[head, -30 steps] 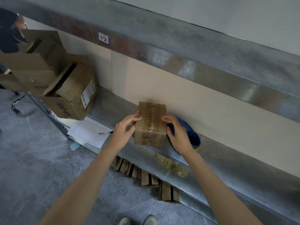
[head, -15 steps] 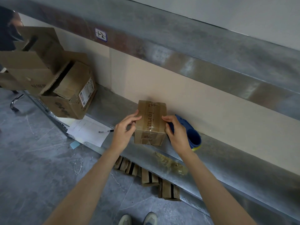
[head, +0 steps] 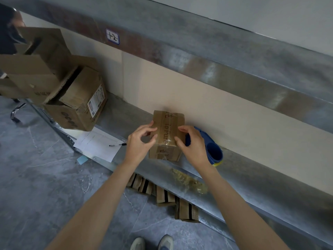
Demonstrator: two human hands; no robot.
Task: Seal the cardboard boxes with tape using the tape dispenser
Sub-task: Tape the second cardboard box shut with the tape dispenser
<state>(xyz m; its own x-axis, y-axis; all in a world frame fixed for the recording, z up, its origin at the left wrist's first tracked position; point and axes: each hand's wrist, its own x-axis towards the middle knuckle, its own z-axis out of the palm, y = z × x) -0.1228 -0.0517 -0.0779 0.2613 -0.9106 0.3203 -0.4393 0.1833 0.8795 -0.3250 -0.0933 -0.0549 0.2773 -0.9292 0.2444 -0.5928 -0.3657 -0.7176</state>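
A small brown cardboard box (head: 168, 127) stands on the metal shelf (head: 252, 179), its top covered with clear tape over printed letters. My left hand (head: 139, 143) grips the box's left side, thumb and fingers curled onto its top edge. My right hand (head: 192, 145) holds the right side, fingers bent over the top and the near corner. A blue tape dispenser (head: 210, 148) lies on the shelf just right of the box, partly hidden behind my right hand.
Larger open cardboard boxes (head: 72, 98) pile up at the left end of the shelf. A paper sheet (head: 97, 143) with a pen (head: 118, 144) lies left of my hands. Crumpled tape (head: 189, 181) sits near the shelf's front edge. Flat cartons (head: 162, 193) lie on the floor below.
Both hands have shifted slightly on the box, the fingers curling further over its top edges. The box stays in place.
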